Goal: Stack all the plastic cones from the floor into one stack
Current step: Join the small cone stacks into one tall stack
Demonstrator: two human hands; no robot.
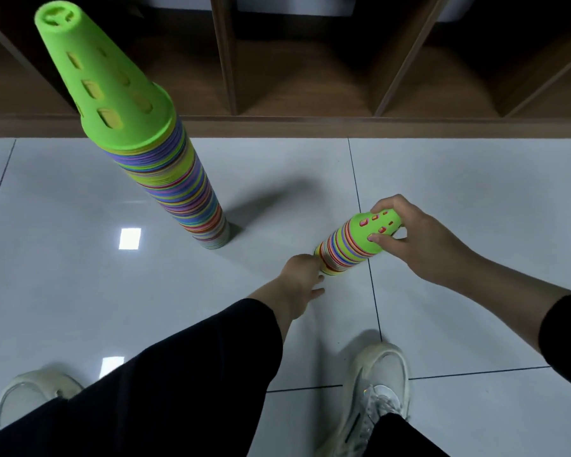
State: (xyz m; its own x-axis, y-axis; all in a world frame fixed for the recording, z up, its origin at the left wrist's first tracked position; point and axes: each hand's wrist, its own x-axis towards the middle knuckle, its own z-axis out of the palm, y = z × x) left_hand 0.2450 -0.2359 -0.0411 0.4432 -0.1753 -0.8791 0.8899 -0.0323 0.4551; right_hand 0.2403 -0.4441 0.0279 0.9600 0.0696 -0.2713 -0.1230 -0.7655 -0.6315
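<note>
A tall stack of many-coloured plastic cones [175, 179] stands upright on the tiled floor at the left, topped by a green cone with slots. A short stack of cones [350, 249], green on top, lies tilted low over the floor at the centre right. My right hand [419, 239] grips its narrow green end with fingers and thumb curled round it. My left hand [302, 278] is at the wide bottom end of the short stack, its fingers on the rim and partly hidden behind the hand.
A wooden shelf unit [310, 123] with dark open compartments runs along the far edge of the floor. My two feet in white shoes [376, 387] stand on the grey tiles [459, 179] near the bottom of the view.
</note>
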